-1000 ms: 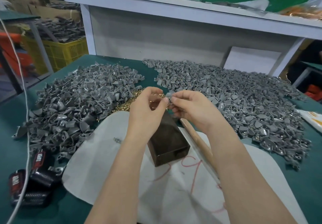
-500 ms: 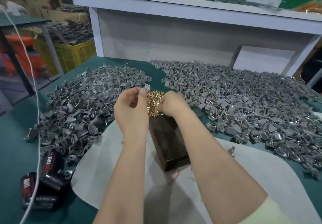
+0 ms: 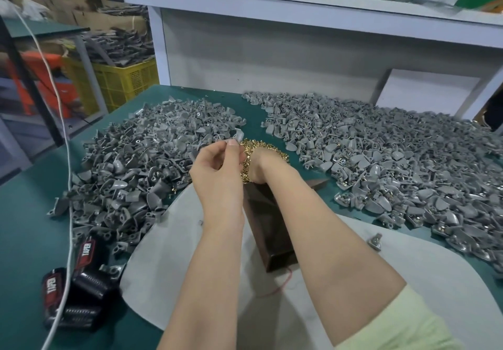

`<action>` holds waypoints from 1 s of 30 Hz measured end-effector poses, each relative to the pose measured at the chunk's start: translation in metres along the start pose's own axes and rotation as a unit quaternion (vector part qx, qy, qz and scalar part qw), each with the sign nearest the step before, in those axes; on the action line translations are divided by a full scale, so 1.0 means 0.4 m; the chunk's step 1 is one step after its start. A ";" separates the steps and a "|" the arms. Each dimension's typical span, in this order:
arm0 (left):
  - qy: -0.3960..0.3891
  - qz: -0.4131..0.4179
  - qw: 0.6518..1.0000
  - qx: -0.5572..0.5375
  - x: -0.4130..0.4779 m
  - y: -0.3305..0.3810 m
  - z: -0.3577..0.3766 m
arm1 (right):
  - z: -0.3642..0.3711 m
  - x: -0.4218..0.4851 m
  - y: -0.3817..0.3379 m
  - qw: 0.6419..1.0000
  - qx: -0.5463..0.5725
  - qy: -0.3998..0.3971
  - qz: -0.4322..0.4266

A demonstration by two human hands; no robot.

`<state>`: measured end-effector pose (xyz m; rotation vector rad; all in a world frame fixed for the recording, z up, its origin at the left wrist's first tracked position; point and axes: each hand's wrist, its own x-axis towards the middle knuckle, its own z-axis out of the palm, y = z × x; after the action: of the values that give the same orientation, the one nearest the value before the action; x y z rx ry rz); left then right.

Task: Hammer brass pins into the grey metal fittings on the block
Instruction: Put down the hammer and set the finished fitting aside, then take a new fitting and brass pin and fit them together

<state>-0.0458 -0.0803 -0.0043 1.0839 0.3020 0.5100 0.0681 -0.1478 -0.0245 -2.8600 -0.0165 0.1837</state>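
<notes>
At the tabletop's [image 3: 30, 213] middle, past the block [image 3: 272, 230], left hand [image 3: 217, 170] pinches a grey fitting [image 3: 239, 135]; brass pins [image 3: 272, 149] lie just right, right hand [image 3: 257, 168] buried there, grip can't tell.

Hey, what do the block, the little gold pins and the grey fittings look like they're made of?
Block: dark brown, glossy faces with sharp edges; likely lacquered wood, possibly metal. Pins: bright yellow, shiny, brass-like metal. Grey fittings: dull matte grey, cast-looking shapes; probably unpolished die-cast metal.
</notes>
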 end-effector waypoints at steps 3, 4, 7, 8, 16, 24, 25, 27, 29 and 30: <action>-0.008 -0.005 1.000 0.017 0.002 -0.002 -0.002 | -0.020 -0.006 0.007 1.000 0.031 0.000 -0.007; -0.015 -0.004 1.000 0.027 0.002 -0.003 -0.002 | -0.028 -0.015 0.009 0.999 0.049 0.002 -0.011; -0.064 0.019 0.994 0.084 0.003 -0.009 -0.001 | -0.065 -0.041 0.035 0.997 0.059 0.038 0.008; -0.083 0.031 0.990 0.110 0.003 -0.012 0.001 | -0.081 -0.050 0.050 0.997 0.067 0.041 0.014; -0.111 0.063 0.976 0.175 0.007 -0.024 -0.002 | -0.119 -0.171 0.126 0.894 0.446 0.031 0.012; -0.082 0.045 0.983 0.156 0.003 -0.021 -0.001 | -0.120 -0.228 0.172 0.940 0.318 0.118 -0.018; -0.060 0.024 0.991 0.119 0.004 -0.016 -0.003 | -0.115 -0.226 0.165 0.950 0.288 0.118 -0.029; -0.014 -0.028 0.999 0.038 0.008 -0.007 -0.007 | -0.104 -0.226 0.141 0.965 0.234 0.104 -0.063; 0.013 -0.063 0.998 -0.016 0.013 -0.003 -0.011 | -0.091 -0.229 0.113 0.975 0.184 0.078 -0.099; 0.018 -0.071 0.997 -0.028 0.014 -0.003 -0.012 | -0.085 -0.231 0.099 0.980 0.145 0.066 -0.117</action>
<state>-0.0430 -0.0739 -0.0073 0.9910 0.3913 0.4105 -0.0196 -0.1977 0.0085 -2.5466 -0.2756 -0.0483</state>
